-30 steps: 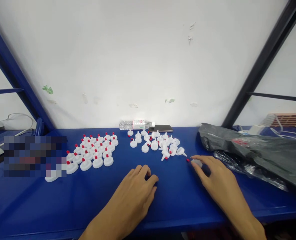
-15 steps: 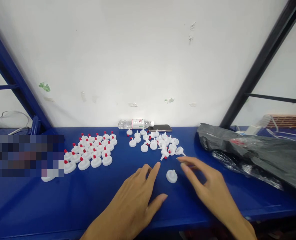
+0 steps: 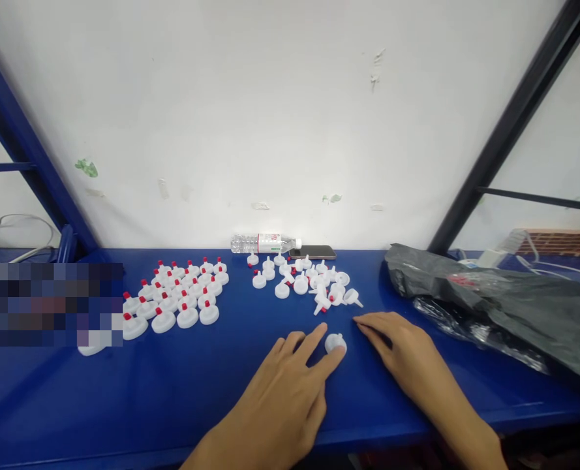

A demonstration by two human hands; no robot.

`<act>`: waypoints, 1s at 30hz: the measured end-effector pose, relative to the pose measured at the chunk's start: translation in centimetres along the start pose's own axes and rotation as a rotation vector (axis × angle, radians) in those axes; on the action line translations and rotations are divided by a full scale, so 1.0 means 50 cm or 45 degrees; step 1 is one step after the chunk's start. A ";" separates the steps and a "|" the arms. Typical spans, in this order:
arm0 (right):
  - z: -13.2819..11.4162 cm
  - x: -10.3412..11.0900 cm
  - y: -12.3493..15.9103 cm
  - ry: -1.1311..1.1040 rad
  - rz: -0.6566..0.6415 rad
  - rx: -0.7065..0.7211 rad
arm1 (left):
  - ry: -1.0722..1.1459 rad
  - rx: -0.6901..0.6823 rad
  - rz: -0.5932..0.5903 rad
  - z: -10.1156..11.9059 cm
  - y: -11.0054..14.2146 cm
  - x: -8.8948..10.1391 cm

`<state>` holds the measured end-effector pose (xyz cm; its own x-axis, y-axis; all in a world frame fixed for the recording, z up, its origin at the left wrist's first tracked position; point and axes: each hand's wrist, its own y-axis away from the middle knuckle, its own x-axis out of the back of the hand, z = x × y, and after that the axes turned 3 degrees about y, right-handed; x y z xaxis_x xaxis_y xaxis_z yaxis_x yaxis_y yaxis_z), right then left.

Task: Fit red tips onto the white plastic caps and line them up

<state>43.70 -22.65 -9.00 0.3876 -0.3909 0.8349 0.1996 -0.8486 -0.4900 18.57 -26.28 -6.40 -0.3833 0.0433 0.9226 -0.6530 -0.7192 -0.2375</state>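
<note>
A loose white spout cap (image 3: 335,341), with no red tip showing, sits on the blue table. Around it are the thumb and index finger of my left hand (image 3: 284,385), the thumb overlapping its near edge and the index at its far left side. To the right, my right hand (image 3: 407,349) has thumb and index pinched together; whatever is between them is hidden. Beyond both hands lies a jumbled pile of white spout caps (image 3: 301,283) and small red tips. On the left, several white caps with red tips (image 3: 187,317) stand upright in rows.
A clear plastic bottle (image 3: 269,243) lies against the wall, beside a dark phone (image 3: 314,251). A grey plastic bag (image 3: 495,300) covers the right side of the table. Metal frame posts (image 3: 495,130) rise at both sides. A blurred patch hides part of the far left.
My right hand moved left and left the spout cap on the table; its fingertips then came together. My left hand moved right and closed around that cap. The red tip by my right fingers is out of sight.
</note>
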 end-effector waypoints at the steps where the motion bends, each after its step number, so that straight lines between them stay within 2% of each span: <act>1: -0.005 0.002 0.001 -0.032 -0.005 0.011 | 0.004 -0.006 -0.016 -0.001 0.000 0.000; 4: -0.024 0.011 0.001 -0.159 0.029 -0.001 | 0.031 -0.011 -0.030 -0.003 0.001 -0.001; 8: -0.053 0.021 0.000 -0.465 0.101 -0.149 | 0.076 -0.002 0.017 -0.003 0.000 -0.006; 12: -0.079 0.024 -0.001 -0.726 0.063 -0.199 | 0.104 -0.008 0.039 -0.002 -0.002 -0.008; 17: -0.098 0.020 -0.004 -0.713 0.041 -0.141 | 0.118 -0.011 0.047 0.000 -0.005 -0.003; 25: -0.095 0.018 -0.002 -0.695 0.007 -0.098 | 0.111 -0.019 0.064 0.000 -0.002 -0.001; 30: -0.086 0.012 0.000 -0.689 -0.063 -0.143 | 0.047 -0.044 0.154 -0.001 0.000 -0.009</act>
<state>40.07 -24.42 -7.42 0.7934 -0.1359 0.5934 0.1432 -0.9058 -0.3989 18.70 -26.25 -6.83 -0.4842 -0.0165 0.8748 -0.6221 -0.6966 -0.3575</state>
